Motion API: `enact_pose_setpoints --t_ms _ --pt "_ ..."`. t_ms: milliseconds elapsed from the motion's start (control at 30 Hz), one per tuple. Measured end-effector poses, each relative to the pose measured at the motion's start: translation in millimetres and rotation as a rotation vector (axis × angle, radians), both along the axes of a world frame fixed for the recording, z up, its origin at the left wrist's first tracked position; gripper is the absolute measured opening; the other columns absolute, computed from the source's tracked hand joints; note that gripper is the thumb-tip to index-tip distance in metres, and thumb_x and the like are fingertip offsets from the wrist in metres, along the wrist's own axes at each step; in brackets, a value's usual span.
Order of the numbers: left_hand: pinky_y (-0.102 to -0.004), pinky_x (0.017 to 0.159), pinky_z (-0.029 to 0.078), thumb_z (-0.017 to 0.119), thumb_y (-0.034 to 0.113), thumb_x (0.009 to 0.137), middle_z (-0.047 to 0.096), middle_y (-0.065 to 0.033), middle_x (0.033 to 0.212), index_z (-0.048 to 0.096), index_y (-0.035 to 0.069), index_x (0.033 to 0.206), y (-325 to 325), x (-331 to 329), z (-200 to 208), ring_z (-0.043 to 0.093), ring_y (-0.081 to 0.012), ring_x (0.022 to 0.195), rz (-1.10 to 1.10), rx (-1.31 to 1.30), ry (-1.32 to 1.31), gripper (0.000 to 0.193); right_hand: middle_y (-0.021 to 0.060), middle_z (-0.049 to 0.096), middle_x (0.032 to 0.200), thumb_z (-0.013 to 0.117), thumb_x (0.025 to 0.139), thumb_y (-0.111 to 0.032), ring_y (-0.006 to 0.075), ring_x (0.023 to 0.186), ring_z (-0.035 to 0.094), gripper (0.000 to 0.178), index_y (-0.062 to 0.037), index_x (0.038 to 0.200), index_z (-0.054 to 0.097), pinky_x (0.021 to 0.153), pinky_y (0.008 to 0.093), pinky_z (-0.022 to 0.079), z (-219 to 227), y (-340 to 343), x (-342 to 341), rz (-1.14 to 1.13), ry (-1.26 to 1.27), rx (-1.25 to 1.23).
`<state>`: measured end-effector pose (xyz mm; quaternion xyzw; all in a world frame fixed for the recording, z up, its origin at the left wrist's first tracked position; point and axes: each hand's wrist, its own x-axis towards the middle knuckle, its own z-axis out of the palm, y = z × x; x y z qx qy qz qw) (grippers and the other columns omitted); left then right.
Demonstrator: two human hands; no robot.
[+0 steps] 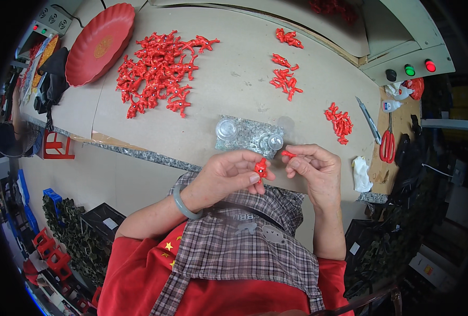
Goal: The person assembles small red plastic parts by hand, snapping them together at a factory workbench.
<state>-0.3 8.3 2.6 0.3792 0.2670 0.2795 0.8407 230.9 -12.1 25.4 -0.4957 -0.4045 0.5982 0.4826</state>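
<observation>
My left hand (226, 171) is closed on a small glossy red figurine (261, 167), held upright between thumb and fingers over the table's near edge. Close beside it, my right hand (318, 167) pinches a tiny red piece (288, 154) between thumb and fingertips. The piece and the figurine are apart. Just beyond both hands lies a grey speckled stone slab (249, 138) with two small clear round dishes on it, the left dish (226, 128) and the right dish (272, 142). Small red parts (339, 123) lie in a heap beyond my right hand.
A large pile of red figurines (157, 71) covers the table's far left, beside a red scalloped tray (101, 46). Smaller red groups (285, 82) lie far right. A cutter knife (369, 122), red-handled scissors (387, 146), a small bottle (391, 106) and a white wad (361, 174) line the right.
</observation>
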Motion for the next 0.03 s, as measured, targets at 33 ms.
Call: enact_pose_setpoints --t_ms 33 --pt "-0.0272 0.080 0.055 0.057 0.009 0.100 0.067 -0.0169 0.117 0.054 -0.001 0.129 -0.1 0.2 -0.2 0.067 -0.0156 0.091 0.014 -0.009 -0.004 0.031 0.0178 0.073 0.098 0.069 0.089 0.004 0.0134 0.078 0.068 0.019 0.0053 0.108 0.070 0.069 0.0247 0.057 0.0 -0.4 0.2 -0.002 0.001 0.000"
